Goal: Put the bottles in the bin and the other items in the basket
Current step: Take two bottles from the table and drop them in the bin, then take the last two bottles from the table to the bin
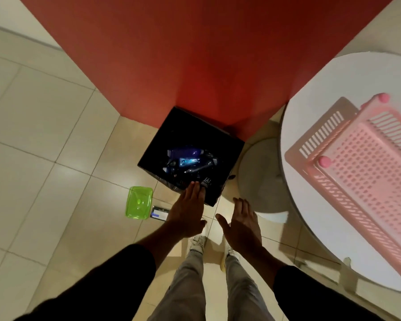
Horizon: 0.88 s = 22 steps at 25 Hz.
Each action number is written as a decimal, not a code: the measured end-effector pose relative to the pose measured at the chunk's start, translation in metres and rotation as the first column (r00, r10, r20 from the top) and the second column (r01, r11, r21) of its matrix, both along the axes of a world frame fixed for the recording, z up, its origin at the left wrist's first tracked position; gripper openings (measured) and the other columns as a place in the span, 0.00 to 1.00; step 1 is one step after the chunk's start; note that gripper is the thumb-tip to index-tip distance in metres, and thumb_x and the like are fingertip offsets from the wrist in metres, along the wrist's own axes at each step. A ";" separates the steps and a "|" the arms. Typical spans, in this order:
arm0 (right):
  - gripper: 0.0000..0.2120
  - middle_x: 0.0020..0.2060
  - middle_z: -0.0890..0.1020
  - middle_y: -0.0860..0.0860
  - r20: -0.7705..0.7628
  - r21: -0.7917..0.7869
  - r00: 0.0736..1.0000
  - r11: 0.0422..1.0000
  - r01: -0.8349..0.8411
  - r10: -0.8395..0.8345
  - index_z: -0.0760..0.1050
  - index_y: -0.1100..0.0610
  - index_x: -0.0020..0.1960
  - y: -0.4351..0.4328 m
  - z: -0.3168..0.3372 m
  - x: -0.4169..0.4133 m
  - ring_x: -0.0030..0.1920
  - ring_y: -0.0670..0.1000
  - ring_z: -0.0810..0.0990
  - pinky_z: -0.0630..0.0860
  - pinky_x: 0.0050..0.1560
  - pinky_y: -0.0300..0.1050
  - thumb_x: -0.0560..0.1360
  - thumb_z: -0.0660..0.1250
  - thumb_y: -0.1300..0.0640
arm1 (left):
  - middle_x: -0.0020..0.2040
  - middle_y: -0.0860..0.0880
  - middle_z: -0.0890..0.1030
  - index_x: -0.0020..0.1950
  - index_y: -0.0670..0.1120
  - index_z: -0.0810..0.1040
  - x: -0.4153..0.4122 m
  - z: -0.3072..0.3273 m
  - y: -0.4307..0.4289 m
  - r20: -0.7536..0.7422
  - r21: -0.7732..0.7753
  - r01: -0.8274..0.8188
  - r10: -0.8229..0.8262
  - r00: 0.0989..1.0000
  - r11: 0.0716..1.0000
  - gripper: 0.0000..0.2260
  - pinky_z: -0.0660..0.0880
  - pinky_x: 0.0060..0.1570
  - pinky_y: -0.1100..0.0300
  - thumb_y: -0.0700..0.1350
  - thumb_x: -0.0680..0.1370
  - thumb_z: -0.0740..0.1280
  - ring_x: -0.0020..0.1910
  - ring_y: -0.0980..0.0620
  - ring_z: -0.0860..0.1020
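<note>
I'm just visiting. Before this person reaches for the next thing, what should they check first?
1. Hands free: left hand and right hand are open and hold nothing: ok.
2. Are the bottles inside the bin? Several lie there: ok.
3. Other items in the basket: the green container and small box lie on the floor: not ok.
4. Is the basket in place? It sits on the white table to the person's right: ok.
5. Is the basket right way up? Cannot tell.
</note>
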State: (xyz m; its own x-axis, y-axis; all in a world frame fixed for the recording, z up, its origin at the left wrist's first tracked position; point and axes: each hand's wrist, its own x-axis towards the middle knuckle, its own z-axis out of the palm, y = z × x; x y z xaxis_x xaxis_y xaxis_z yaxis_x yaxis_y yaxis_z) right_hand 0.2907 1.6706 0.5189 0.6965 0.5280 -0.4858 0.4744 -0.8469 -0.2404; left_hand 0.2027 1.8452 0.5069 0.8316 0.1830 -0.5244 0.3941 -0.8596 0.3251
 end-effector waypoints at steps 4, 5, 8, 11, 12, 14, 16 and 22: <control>0.44 0.81 0.61 0.57 0.029 0.034 0.991 0.991 0.126 -0.127 0.55 0.57 0.82 -0.036 0.043 -0.003 0.82 0.58 0.55 0.59 0.81 0.55 0.79 0.47 0.26 | 0.84 0.35 0.37 0.86 0.38 0.40 -0.005 0.043 -0.037 0.014 0.033 0.238 -0.238 0.971 0.971 0.46 0.46 0.85 0.42 0.56 0.82 0.67 0.86 0.36 0.39; 0.44 0.81 0.61 0.57 0.039 0.034 0.994 0.995 0.098 -0.099 0.55 0.57 0.82 -0.037 0.043 -0.002 0.82 0.58 0.55 0.59 0.80 0.55 0.79 0.46 0.26 | 0.84 0.35 0.35 0.86 0.38 0.40 -0.009 0.044 -0.043 0.020 0.017 0.235 -0.236 0.972 0.972 0.46 0.44 0.85 0.43 0.57 0.82 0.66 0.86 0.37 0.38; 0.43 0.81 0.62 0.58 0.102 0.045 0.974 0.979 0.201 -0.204 0.55 0.58 0.82 -0.078 0.069 -0.007 0.83 0.58 0.54 0.57 0.81 0.55 0.80 0.46 0.27 | 0.85 0.36 0.35 0.86 0.39 0.41 -0.002 0.067 -0.075 0.044 0.051 0.413 -0.415 0.909 0.909 0.47 0.39 0.84 0.46 0.58 0.81 0.67 0.85 0.37 0.36; 0.44 0.82 0.61 0.56 0.113 0.061 0.957 0.963 0.262 -0.268 0.56 0.58 0.82 -0.116 0.084 -0.023 0.83 0.56 0.53 0.55 0.82 0.53 0.80 0.45 0.26 | 0.85 0.37 0.36 0.86 0.39 0.43 0.004 0.077 -0.100 0.067 0.084 0.507 -0.512 0.856 0.858 0.47 0.37 0.82 0.48 0.58 0.81 0.67 0.86 0.38 0.37; 0.44 0.81 0.62 0.56 0.131 0.069 0.930 0.939 0.338 -0.344 0.57 0.58 0.82 -0.141 0.093 -0.031 0.83 0.56 0.53 0.55 0.82 0.53 0.80 0.45 0.26 | 0.85 0.38 0.36 0.86 0.40 0.42 0.009 0.084 -0.117 0.088 0.077 0.564 -0.569 0.817 0.822 0.47 0.37 0.81 0.49 0.59 0.81 0.67 0.86 0.39 0.37; 0.44 0.81 0.62 0.55 0.155 0.083 0.874 0.888 0.453 -0.460 0.59 0.58 0.81 -0.180 0.104 -0.051 0.83 0.55 0.54 0.55 0.81 0.52 0.80 0.45 0.25 | 0.85 0.40 0.33 0.86 0.41 0.41 0.008 0.091 -0.138 0.093 0.101 0.656 -0.664 0.742 0.748 0.47 0.38 0.82 0.48 0.62 0.81 0.65 0.86 0.41 0.36; 0.45 0.82 0.61 0.55 0.182 0.097 0.809 0.829 0.551 -0.559 0.58 0.58 0.82 -0.225 0.114 -0.079 0.83 0.55 0.54 0.55 0.81 0.52 0.80 0.44 0.25 | 0.85 0.42 0.32 0.87 0.42 0.41 0.013 0.098 -0.170 0.127 0.133 0.712 -0.725 0.677 0.689 0.48 0.42 0.82 0.48 0.66 0.80 0.64 0.85 0.42 0.35; 0.45 0.82 0.60 0.55 0.193 0.124 0.688 0.713 0.691 -0.700 0.56 0.58 0.82 -0.305 0.128 -0.130 0.83 0.55 0.53 0.53 0.82 0.52 0.80 0.45 0.26 | 0.87 0.42 0.38 0.87 0.43 0.46 0.028 0.112 -0.232 0.176 0.230 0.746 -0.781 0.600 0.625 0.50 0.42 0.84 0.46 0.78 0.79 0.47 0.86 0.43 0.37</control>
